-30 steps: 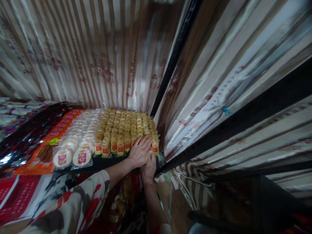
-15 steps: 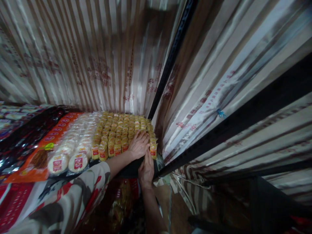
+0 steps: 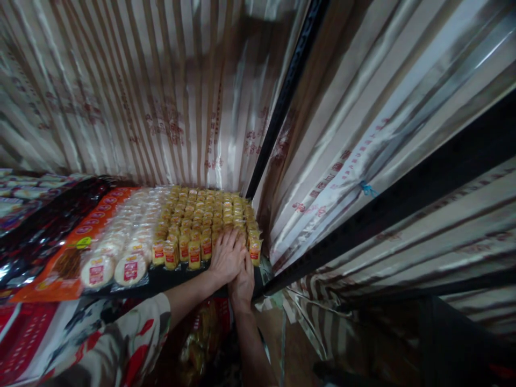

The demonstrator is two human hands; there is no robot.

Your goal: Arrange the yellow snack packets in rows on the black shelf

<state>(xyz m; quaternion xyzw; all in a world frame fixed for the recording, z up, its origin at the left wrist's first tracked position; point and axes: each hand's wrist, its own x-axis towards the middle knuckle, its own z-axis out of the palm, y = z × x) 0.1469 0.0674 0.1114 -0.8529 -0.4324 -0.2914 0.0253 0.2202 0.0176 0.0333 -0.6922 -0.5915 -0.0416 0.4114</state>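
Observation:
Small yellow wrapped snack packs (image 3: pixel 194 253) with red labels stand in tight rows on a dark shelf. My left hand (image 3: pixel 226 258) lies over the front of the rows toward their right end, palm down, fingers stretched out. Just right of it and partly under it, my right hand (image 3: pixel 242 282) points upward with its fingers extended against the front packs. The fingers of the two hands overlap, and the packs right beneath them are hidden.
Left of the yellow packs lie clear-wrapped round white cakes (image 3: pixel 97 271), an orange bag (image 3: pixel 52 279) and dark shiny packets (image 3: pixel 52 215). A black metal post (image 3: pixel 278 118) and a black slanted bar (image 3: pixel 363 215) frame the right side. Striped printed sheeting (image 3: pixel 161 80) hangs behind.
My left hand has drawn back slightly toward the shelf's front edge, its fingertips lower over the packs. My right hand stays close beside it, now more covered by the left.

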